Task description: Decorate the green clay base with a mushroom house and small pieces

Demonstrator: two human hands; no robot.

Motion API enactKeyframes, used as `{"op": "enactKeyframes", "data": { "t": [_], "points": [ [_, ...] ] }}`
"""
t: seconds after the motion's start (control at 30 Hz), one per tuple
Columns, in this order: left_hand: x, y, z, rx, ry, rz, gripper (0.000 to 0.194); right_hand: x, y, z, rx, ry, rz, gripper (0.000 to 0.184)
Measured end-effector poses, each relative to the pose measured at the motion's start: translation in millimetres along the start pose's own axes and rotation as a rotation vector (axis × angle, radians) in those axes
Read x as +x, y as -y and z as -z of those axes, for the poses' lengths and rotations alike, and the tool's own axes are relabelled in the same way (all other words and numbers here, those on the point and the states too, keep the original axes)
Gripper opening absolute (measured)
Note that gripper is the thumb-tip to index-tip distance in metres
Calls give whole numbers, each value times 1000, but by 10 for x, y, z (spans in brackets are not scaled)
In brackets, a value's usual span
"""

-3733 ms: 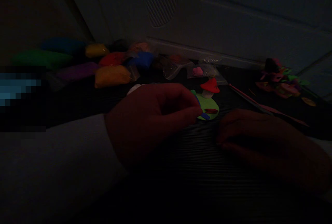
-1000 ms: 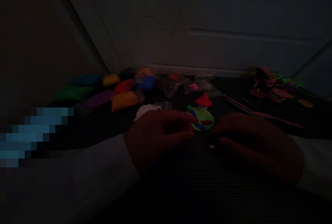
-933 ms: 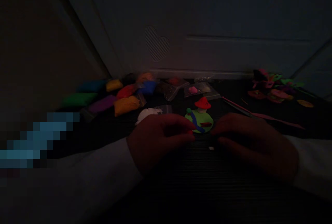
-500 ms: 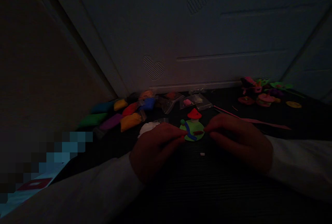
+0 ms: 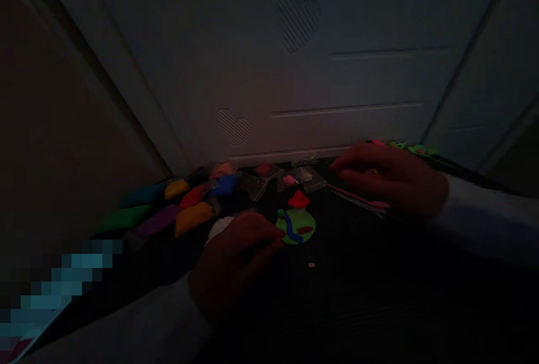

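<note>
In the head view a flat light-green clay disc (image 5: 309, 219) lies on the dark table. On it are a wavy blue clay strip (image 5: 290, 226), a dark red clay piece (image 5: 305, 230) and a small green ball (image 5: 281, 214). A red clay mushroom cap (image 5: 298, 199) stands out at its far edge. My left hand (image 5: 238, 257) pinches the disc's left edge, with a tiny red spot at its fingertips. Away from the disc, my right hand (image 5: 387, 176) hovers above the far right, fingers bent and slightly apart, with nothing visible in them. Dim light hides fine detail.
Coloured clay packs, such as an orange one (image 5: 194, 218) and a purple one (image 5: 159, 221), lie at left. White clay (image 5: 219, 228) sits behind my left hand. A thin pink strip (image 5: 351, 194), a tiny white bit (image 5: 311, 265) and finished clay figures (image 5: 422, 150) are also there.
My right hand has left the disc's right side and moved away, up and to the right. My left hand stays at the disc's left edge. The camera view has shifted.
</note>
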State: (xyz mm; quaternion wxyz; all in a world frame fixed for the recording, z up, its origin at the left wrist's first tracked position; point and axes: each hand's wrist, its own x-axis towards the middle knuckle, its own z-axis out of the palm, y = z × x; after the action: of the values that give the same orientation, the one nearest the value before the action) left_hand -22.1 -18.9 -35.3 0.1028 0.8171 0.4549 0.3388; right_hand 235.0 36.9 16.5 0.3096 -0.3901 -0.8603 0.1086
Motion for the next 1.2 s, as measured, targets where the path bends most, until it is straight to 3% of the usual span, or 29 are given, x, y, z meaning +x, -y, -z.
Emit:
{"op": "enactKeyframes", "data": {
  "t": [0.1, 0.2, 0.33, 0.43, 0.6, 0.8, 1.03, 1.2],
  "points": [
    [-16, 55, -9, 10, -32, -8, 15, 197, -279, 401, -181, 156, -151, 25],
    [-18, 94, -1, 41, -31, -9, 18, 250, -536, 607, -301, 476, -287, 24],
    [-9, 120, 26, 122, -35, -26, 18, 197, -680, 501, -390, 833, -413, 29],
    [8, 136, 49, 184, -5, -46, 17, 166, -662, 324, -441, 964, -431, 30],
    [19, 123, 55, 143, 43, -23, 16, 155, -610, 198, -518, 967, -404, 30],
    [-37, 113, -15, 15, -75, 94, 18, 165, -629, 224, -593, 865, -393, 30],
    [-50, 160, -23, 36, -100, 98, 19, 205, -617, 192, -548, 726, -268, 30],
    [-16, 167, 10, 68, -11, 10, 17, 181, -562, 21, -477, 678, -155, 30]
  ]
}}
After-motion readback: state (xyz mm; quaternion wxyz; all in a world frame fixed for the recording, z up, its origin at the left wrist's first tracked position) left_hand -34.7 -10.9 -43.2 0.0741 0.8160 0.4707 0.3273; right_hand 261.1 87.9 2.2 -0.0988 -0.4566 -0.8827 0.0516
